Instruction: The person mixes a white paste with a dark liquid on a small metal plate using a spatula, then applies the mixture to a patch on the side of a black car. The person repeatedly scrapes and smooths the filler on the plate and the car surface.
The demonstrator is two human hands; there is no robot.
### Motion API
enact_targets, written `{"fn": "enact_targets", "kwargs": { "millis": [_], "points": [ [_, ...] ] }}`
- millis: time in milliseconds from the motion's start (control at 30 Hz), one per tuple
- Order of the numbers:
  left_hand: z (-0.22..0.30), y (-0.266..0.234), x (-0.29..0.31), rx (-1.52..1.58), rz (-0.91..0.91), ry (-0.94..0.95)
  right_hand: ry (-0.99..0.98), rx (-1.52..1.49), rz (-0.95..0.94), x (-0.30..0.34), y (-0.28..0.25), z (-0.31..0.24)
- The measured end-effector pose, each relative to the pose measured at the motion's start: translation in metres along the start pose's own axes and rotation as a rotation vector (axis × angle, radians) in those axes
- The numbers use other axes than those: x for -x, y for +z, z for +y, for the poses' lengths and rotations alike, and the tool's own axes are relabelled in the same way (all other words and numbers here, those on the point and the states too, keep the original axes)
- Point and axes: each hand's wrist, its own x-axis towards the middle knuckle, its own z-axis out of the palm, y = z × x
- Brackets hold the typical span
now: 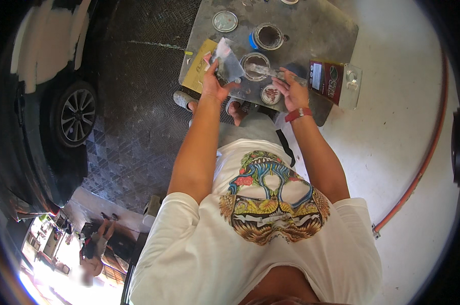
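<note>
My left hand (215,84) grips a flat, shiny grey mixing plate (233,67) with a pinkish-white paste (223,48) on its far corner. In my right hand (293,93) is a long, flat, paste-smeared spatula (265,70), pointing left. Its tip lies over an open round tin (255,77) with dark residue inside; whether it touches the tin I cannot tell. Beyond stands a second open tin (268,36) with a blue side. A small round lid or dish (271,95) with reddish-brown residue sits near my right hand.
The grey worktable (311,30) also bears a round lid (225,22), a yellow sheet (199,68) and a dark red rectangular can (335,84). A car (36,122) stands at left, and a white wall (392,137) with a red pipe (427,165) at right. Another person (91,262) is at lower left.
</note>
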Motion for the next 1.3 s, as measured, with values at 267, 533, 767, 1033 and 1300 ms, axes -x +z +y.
{"fn": "enact_targets", "kwargs": {
  "millis": [267,533,767,1033,1300],
  "points": [
    [0.004,-0.04,-0.002,-0.194,0.089,0.326,-0.123,0.034,-0.029,0.053,-0.021,-0.04],
    [-0.006,-0.01,-0.001,-0.719,0.162,0.469,-0.32,0.324,-0.096,0.13,-0.009,-0.083],
    [-0.003,0.025,0.01,-0.816,0.021,0.435,-0.713,0.852,-0.176,0.207,0.01,-0.111],
    [-0.008,0.035,0.003,-0.425,-0.169,0.247,-1.018,1.169,-0.512,0.193,0.004,-0.076],
    [-0.006,0.034,0.011,-0.239,-0.177,0.171,-1.13,1.362,-0.68,0.159,-0.042,-0.05]
  ]
}}
